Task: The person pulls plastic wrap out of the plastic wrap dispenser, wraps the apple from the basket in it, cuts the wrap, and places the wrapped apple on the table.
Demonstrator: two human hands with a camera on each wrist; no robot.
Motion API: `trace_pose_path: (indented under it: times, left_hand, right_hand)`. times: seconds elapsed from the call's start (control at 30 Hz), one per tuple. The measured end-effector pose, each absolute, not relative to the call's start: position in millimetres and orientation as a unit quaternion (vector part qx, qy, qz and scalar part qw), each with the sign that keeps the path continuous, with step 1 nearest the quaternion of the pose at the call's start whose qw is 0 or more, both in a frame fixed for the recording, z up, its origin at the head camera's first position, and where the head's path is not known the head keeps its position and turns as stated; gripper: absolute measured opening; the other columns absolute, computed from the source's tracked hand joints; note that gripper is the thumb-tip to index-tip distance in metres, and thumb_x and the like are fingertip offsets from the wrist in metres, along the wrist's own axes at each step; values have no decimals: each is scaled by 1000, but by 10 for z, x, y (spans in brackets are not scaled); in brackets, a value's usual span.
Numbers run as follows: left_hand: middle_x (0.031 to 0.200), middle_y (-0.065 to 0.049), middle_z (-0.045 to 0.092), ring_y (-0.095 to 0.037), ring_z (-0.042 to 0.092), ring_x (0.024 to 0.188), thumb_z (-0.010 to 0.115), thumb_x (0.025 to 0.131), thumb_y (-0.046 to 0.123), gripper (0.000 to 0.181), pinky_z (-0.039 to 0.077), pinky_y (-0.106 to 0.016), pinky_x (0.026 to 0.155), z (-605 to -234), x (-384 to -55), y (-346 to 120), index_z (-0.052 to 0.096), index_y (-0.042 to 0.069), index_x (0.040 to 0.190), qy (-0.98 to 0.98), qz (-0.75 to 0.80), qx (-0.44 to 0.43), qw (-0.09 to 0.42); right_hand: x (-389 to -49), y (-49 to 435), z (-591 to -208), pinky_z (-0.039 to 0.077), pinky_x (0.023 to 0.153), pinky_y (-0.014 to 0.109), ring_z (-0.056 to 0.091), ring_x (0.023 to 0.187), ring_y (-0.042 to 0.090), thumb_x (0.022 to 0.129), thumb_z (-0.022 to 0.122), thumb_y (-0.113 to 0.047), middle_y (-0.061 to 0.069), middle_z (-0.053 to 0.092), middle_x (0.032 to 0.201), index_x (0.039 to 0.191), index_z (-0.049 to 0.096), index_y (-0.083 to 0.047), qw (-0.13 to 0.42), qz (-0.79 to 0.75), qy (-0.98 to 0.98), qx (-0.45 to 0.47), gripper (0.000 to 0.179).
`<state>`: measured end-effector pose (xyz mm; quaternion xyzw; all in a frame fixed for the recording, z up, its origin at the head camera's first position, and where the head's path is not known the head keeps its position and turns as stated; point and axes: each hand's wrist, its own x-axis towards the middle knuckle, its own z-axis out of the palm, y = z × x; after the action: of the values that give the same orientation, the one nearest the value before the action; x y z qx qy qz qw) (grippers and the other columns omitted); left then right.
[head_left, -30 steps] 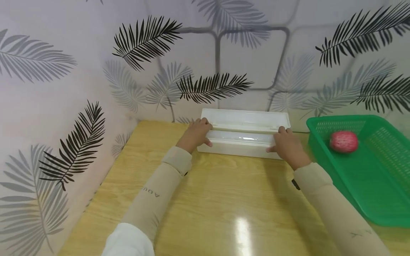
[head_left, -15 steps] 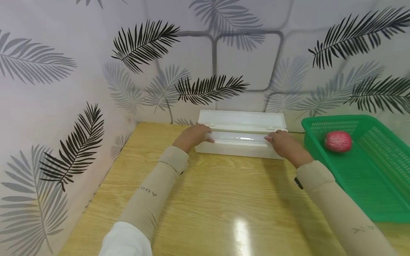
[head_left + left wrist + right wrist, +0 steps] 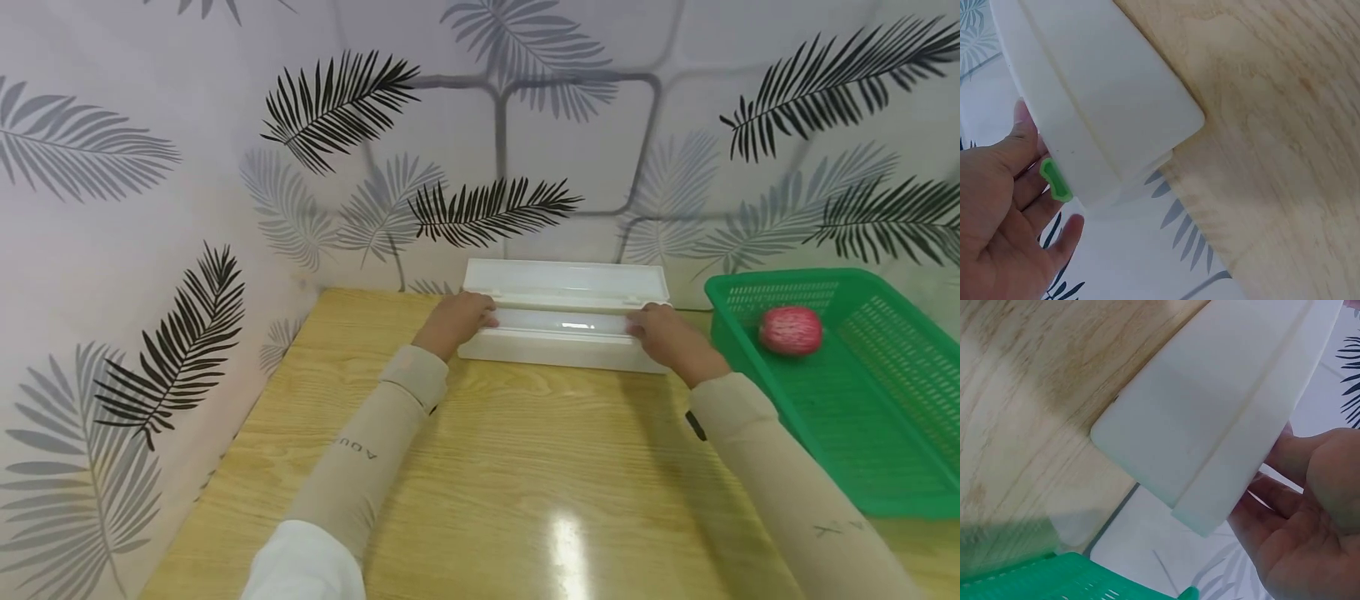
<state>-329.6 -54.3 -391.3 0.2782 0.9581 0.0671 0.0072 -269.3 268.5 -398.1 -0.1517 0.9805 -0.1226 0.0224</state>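
A long white cling film dispenser (image 3: pixel 558 350) lies on the table against the back wall, its lid (image 3: pixel 566 279) tipped back. Inside it shows the shiny cling film (image 3: pixel 551 320). My left hand (image 3: pixel 453 321) is at the left end, thumb and fingers pinching at the film over the front wall. At the right end my right hand (image 3: pixel 675 337) does likewise. Fingertips of both hands are partly hidden behind the dispenser in the wrist views. A green slider (image 3: pixel 1055 179) sits on the dispenser beside my left fingers.
A green basket (image 3: pixel 757 367) stands to the right, with a red round fruit or ball in white netting (image 3: pixel 791 331) in it. The wood-grain table (image 3: pixel 525 467) extends toward me. A leaf-patterned wall covering (image 3: pixel 562 142) rises behind the dispenser.
Both thumbs have moved from the dispenser's front face up over its edge onto the film, drawing close to the fingers. The dispenser has stayed in place; the head view has shifted slightly.
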Motion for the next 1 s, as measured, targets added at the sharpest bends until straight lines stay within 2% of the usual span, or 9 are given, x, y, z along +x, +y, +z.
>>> trace_pose_path:
  times: [0.1,0.23,0.33,0.5,0.63,0.87,1.0]
  left_hand:
    - [111,-2,66,-22,61,102,59,87,35,36,47,-40,88,-3947,-3309,-531,66,12,115,963,76,258,-15]
    - [104,0,68,-21,63,94,64,84,34,31,48,-42,86,-4004,-3318,-535,69,14,107,964,90,245,-52]
    - [101,1,69,-20,64,90,65,84,31,26,48,-42,85,-4068,-3322,-547,72,15,103,961,104,243,-78]
    - [98,0,70,-18,66,86,64,85,28,23,51,-37,81,-4216,-3356,-549,73,15,102,948,126,259,-134]
    - [95,1,70,-16,67,85,63,86,28,21,53,-30,79,-4360,-3381,-550,74,15,98,938,128,261,-187]
    - [86,-4,71,-22,67,77,61,88,28,21,55,-33,70,-4482,-3339,-535,74,12,92,921,125,248,-273]
    - [86,-4,71,-22,67,74,61,88,27,21,55,-33,68,-4511,-3341,-521,73,11,93,913,128,246,-299]
  right_hand:
    - [-2760,2720,-4016,45,87,52,54,102,43,95,52,-9,28,58,106,120,57,8,15,-141,978,-156,30]
    - [-2834,2761,-4058,45,87,50,53,105,42,93,56,-10,26,58,110,118,59,7,24,-192,972,-133,30]
    - [-2849,2778,-4091,45,87,51,54,104,41,92,58,-11,25,60,109,114,62,6,10,-214,971,-110,28]
    - [-2830,2784,-4160,46,84,51,57,94,41,92,59,-11,25,63,98,104,66,8,-63,-211,971,-97,24]
    - [-2807,2767,-4212,47,82,51,59,91,39,91,60,-13,22,65,97,101,68,4,-99,-211,969,-85,22]
    - [-2803,2737,-4381,49,73,49,62,84,36,89,63,-11,18,67,91,93,69,1,-187,-213,956,-76,14]
    - [-2796,2726,-4457,49,71,50,59,82,37,88,64,-11,19,65,87,91,66,3,-253,-215,940,-77,14]
